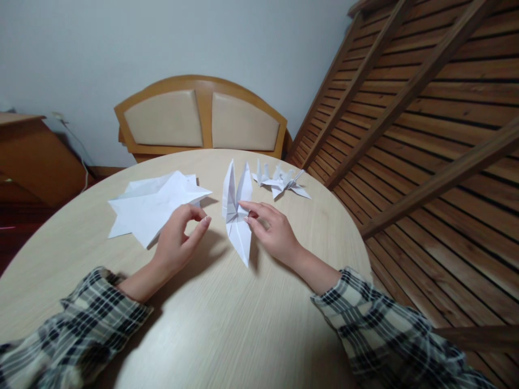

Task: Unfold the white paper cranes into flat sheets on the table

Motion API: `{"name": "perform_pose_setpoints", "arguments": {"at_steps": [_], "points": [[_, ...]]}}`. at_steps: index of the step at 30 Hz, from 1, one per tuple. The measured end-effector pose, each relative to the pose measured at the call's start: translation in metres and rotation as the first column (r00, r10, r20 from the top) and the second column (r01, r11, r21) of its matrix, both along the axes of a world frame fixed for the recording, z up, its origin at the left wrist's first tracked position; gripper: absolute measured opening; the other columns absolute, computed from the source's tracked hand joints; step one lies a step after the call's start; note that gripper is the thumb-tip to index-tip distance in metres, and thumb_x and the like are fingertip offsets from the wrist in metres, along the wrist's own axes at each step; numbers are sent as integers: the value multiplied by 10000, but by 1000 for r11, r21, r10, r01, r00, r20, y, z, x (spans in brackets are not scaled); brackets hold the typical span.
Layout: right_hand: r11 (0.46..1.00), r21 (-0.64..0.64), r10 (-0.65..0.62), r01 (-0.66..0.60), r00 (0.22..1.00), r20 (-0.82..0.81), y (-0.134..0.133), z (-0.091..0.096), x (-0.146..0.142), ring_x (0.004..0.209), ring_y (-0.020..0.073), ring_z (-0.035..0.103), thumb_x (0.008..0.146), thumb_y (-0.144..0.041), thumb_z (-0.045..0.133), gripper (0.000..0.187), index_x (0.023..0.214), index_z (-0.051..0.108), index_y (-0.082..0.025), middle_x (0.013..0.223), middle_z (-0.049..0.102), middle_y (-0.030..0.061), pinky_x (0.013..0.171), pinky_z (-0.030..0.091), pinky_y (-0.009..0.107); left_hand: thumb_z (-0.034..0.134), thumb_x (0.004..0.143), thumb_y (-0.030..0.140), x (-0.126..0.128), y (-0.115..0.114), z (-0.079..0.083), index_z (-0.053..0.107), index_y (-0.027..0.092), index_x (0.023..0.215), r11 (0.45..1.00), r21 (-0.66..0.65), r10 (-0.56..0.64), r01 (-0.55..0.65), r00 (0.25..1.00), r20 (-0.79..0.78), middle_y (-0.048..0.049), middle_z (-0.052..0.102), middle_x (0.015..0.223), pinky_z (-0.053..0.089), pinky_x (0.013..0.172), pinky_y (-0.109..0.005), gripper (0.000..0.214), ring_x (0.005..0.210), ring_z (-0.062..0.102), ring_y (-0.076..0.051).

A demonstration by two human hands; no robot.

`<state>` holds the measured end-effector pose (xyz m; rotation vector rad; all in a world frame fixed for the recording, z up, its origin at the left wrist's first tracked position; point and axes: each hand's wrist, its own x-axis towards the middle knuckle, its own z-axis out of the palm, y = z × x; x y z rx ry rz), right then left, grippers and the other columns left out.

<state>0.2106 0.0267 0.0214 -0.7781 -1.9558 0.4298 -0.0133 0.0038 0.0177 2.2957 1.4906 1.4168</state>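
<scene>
My right hand [275, 229] pinches a partly folded white paper crane [239, 237] by its right side, between thumb and forefinger. Two narrow points of the crane stand up away from me, and a wider pointed flap hangs toward me. Left of it, my left hand [180, 235] hovers with nothing in it; thumb and forefinger curve toward each other around a gap. Behind that hand lie star-shaped sheets of creased white paper [150, 205], partly covered by the fingers. Beyond my right hand sit several finished small white paper cranes [284, 181], close together.
Everything rests on a round, pale wooden table [227, 335]. A padded wooden headboard [206, 116] stands behind its far edge. Wooden slats [425, 135] lean along the right. At the left are a brown cabinet [32, 156] and a white cable [84, 167].
</scene>
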Motion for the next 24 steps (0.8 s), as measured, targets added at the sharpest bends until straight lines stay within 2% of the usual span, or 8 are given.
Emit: {"name": "perform_pose_setpoints", "arguments": {"at_steps": [2,4,7,11,16,20,24], "points": [[999,35,31,-33,997,64,-1,-2,-3,859,167,608,910,-119,524,356,1223,616,-262,915,664,32,825,517,360,500,930,316,5,-3,-1,543,199,812,991,-83,-106,102,994,-41,-6,599,772,460,668,-307,172,725,566,-167],[997,40,60,-65,992,109,-2,-5,-5,872,171,611,924,-130,510,333,1221,616,-238,941,668,47,817,518,354,515,925,325,8,-4,-5,541,195,801,980,-143,-144,135,988,-56,0,598,752,441,649,-297,181,697,551,-160],[997,15,74,-77,980,182,-3,-8,-8,921,181,613,930,-141,499,322,1217,610,-234,984,670,57,847,512,365,504,934,323,10,-2,-11,531,190,793,976,-187,-128,115,990,-55,-1,588,734,417,626,-287,196,672,533,-156],[998,-37,58,-50,969,239,-4,-8,-8,970,185,612,896,-150,536,317,1195,592,-241,1057,666,55,909,490,384,491,942,341,8,1,-14,535,189,806,978,-173,-137,119,986,-99,-13,593,744,408,637,-297,208,685,534,-165],[997,-71,46,-29,968,247,-6,-7,-6,935,188,623,849,-190,581,238,1086,583,-214,1045,675,52,877,499,366,485,945,360,9,0,-14,543,190,802,973,-192,-166,130,969,-185,-24,597,745,403,650,-313,230,690,530,-176],[995,-94,63,-42,970,234,-6,-6,-6,901,175,645,866,-217,573,254,1120,590,-213,1042,689,53,868,513,359,483,944,353,10,-2,-14,527,194,787,972,-209,-145,111,977,-157,-20,594,738,404,641,-311,228,683,531,-173],[994,-85,85,-67,968,235,-4,-6,-6,986,178,650,903,-220,532,266,1157,610,-225,1112,694,64,917,506,375,481,944,351,10,-3,-13,515,198,774,972,-213,-132,102,983,-127,-11,592,728,406,631,-304,232,670,529,-165]]}}
